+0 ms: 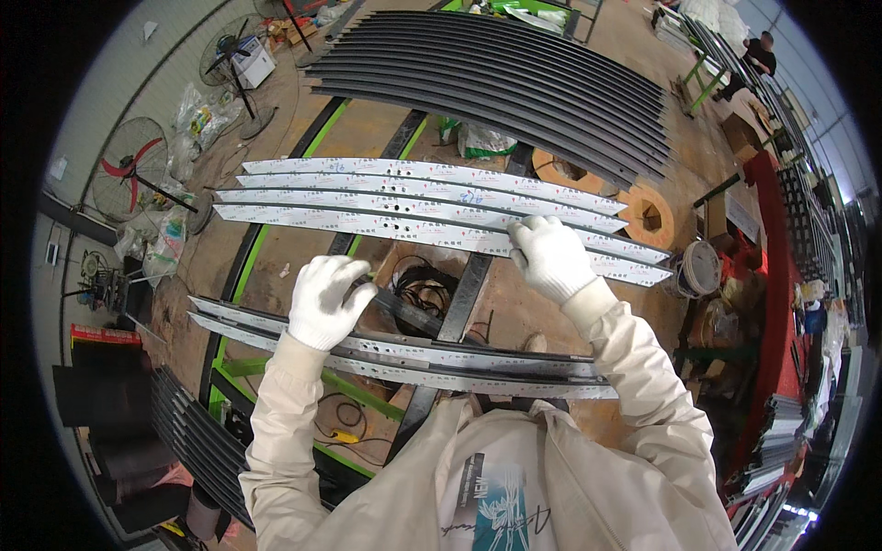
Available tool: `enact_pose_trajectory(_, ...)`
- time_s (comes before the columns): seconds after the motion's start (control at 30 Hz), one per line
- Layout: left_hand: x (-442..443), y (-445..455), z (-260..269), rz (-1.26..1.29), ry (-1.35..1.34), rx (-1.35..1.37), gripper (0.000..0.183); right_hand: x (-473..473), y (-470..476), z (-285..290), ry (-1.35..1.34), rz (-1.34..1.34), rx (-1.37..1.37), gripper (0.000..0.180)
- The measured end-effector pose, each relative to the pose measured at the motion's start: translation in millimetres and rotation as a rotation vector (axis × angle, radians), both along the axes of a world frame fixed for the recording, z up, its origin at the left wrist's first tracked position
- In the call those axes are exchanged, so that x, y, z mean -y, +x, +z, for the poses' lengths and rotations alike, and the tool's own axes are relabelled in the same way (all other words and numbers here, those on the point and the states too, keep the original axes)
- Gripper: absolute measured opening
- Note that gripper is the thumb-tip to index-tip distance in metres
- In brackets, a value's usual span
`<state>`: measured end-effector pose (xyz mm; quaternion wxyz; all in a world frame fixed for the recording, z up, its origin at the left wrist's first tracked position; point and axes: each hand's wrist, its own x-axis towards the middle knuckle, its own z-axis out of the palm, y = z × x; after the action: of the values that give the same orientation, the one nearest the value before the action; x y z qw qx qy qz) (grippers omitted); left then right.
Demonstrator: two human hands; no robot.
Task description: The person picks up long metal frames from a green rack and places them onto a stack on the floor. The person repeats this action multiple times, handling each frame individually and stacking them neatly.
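Note:
My left hand, in a white knit glove, is curled around the end of a dark strip. The strip slants down to the right over the frame, and its far end is hard to make out. My right hand, gloved alike, grips the nearest profile of a group of several film-covered metal profiles with angled ends. Its thumb is at the near edge. Small dark holes show near the middle of these profiles. Closer to my body lie two more film-covered profiles, partly behind my left hand and forearm.
A black and green frame bears the profiles. Many dark profiles lie side by side at the far end. Pedestal fans stand left. On the right are a bucket, cable reels and a red bench. A person is far right.

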<state>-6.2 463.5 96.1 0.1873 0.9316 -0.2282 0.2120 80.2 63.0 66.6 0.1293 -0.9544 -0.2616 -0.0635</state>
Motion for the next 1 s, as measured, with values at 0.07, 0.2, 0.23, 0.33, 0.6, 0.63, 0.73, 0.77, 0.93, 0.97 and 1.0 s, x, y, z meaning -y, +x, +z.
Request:
enact_pose_trajectory(0.07, 3, 9, -1, 0.017, -0.01, 0.031, 0.037, -11, 8, -5, -0.043, -0.013, -0.008, 0.031)
enact_pose_trajectory(0.2, 1, 32, -9, 0.061, -0.031, 0.021, 0.036, -16, 22, -12, -0.064, -0.065, -0.08, 0.022)
enact_pose_trajectory(0.23, 1, 39, -12, 0.064, -0.044, 0.026, 0.037, -14, 24, -13, -0.056, -0.046, -0.086, 0.022)
enact_pose_trajectory(0.33, 2, 62, -17, 0.114, -0.065, -0.001, 0.031, -7, 20, -14, -0.03, 0.006, -0.107, 0.021)
enact_pose_trajectory(0.6, 24, 98, -27, -0.006, 0.053, -0.293, 0.055, 32, -31, -11, -0.109, 0.108, 0.029, 0.015)
enact_pose_trajectory(0.63, 29, 98, -31, -0.024, 0.118, -0.351, 0.058, 39, -38, -11, -0.141, 0.117, 0.016, 0.014)
enact_pose_trajectory(0.73, 39, 90, -40, -0.139, 0.122, -0.587, 0.061, 57, -55, -15, -0.245, 0.132, 0.054, 0.01)
enact_pose_trajectory(0.77, 42, 86, -43, -0.202, 0.153, -0.616, 0.062, 63, -60, -17, -0.281, 0.149, 0.056, 0.009)
enact_pose_trajectory(0.93, 64, 62, -55, -0.267, 0.26, -0.477, 0.063, 83, -77, -27, -0.3, 0.15, 0.06, 0.008)
enact_pose_trajectory(0.97, 68, 60, -56, -0.258, 0.306, -0.481, 0.063, 84, -79, -28, -0.302, 0.149, 0.06, 0.008)
enact_pose_trajectory(1.0, 71, 59, -56, -0.25, 0.351, -0.484, 0.064, 86, -80, -29, -0.315, 0.147, 0.052, 0.009)
